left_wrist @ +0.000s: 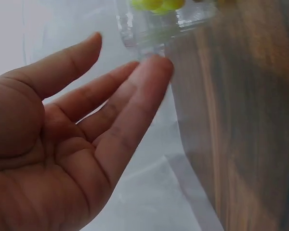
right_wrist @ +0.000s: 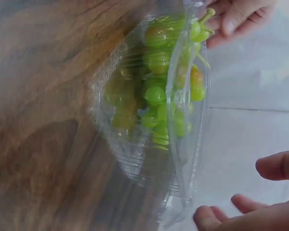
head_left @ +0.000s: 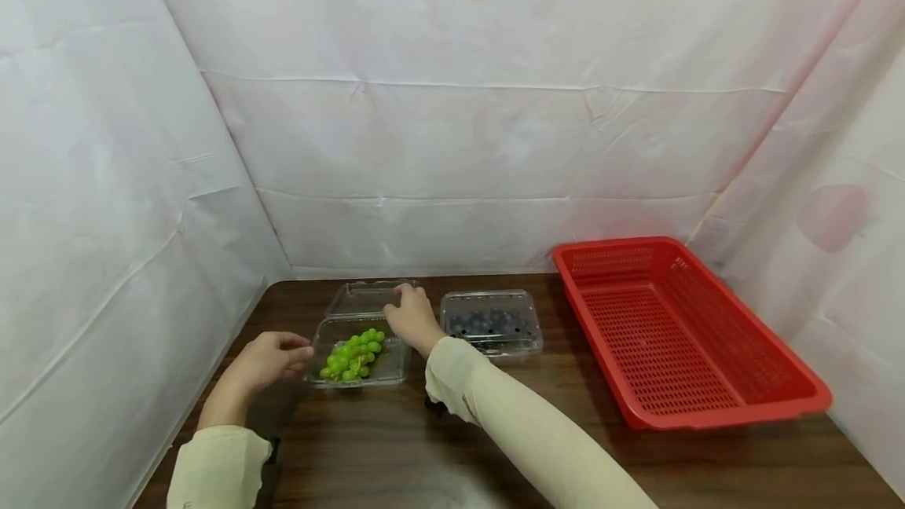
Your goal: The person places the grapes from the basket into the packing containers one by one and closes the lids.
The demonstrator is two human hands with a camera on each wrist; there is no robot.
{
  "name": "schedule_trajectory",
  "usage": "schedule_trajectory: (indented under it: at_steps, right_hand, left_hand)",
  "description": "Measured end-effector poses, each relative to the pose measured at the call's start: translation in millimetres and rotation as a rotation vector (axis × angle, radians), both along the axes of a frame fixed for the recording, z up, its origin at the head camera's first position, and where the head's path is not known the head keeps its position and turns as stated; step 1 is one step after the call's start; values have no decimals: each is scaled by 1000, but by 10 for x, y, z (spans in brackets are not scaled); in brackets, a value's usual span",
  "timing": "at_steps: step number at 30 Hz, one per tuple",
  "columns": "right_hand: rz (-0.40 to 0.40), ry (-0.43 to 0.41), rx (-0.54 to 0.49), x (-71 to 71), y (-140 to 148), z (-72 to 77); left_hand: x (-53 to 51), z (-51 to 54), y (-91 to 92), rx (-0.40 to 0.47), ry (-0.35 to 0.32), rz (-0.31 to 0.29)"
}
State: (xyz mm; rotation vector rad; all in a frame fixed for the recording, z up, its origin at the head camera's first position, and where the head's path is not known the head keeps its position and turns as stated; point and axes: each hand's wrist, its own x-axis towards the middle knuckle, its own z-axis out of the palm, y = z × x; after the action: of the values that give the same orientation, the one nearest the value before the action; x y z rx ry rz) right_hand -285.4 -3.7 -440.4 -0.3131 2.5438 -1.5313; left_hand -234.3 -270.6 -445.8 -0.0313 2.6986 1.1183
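Green grapes [head_left: 353, 353] lie in a clear plastic clamshell box [head_left: 392, 371] whose lid [head_left: 364, 299] is folded back behind it. My left hand [head_left: 272, 356] is at the box's left side, its thumb apart from its extended fingers and nothing between them. In the left wrist view the fingertips [left_wrist: 159, 67] are close to the box's corner; whether they touch it I cannot tell. My right hand [head_left: 413, 319] is above the right end of the hinge and lid. In the right wrist view its thumb and fingers [right_wrist: 207, 216] are spread apart, holding nothing.
A second clear box [head_left: 526, 344] with dark blueberry-like fruit stands to the right, behind my right forearm. Farther right is a large red plastic basket [head_left: 714, 419] with slotted walls. White cloth [head_left: 467, 140] hangs around the dark wooden table [head_left: 353, 446].
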Motion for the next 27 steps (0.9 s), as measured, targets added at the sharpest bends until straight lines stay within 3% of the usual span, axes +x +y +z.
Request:
schedule_trajectory:
  at_steps: [6, 11, 15, 18, 27]
  right_hand:
    - [-64, -105, 20, -33, 33, -14]
    - [-48, -195, -15, -45, 38, -30]
    - [-39, -220, -73, -24, 45, -39]
    - [-62, -216, -127, -10, 63, -21]
    - [-71, -271, -255, 1, 122, 12]
  left_hand:
    - [-267, 24, 71, 111, -13, -27]
    - [-430, -3, 74, 253, -88, -32]
    - [-451, -40, 74, 392, -136, 18]
    - [-444, -40, 72, 456, -123, 44]
    - [-446, -59, 43, 408, -87, 33]
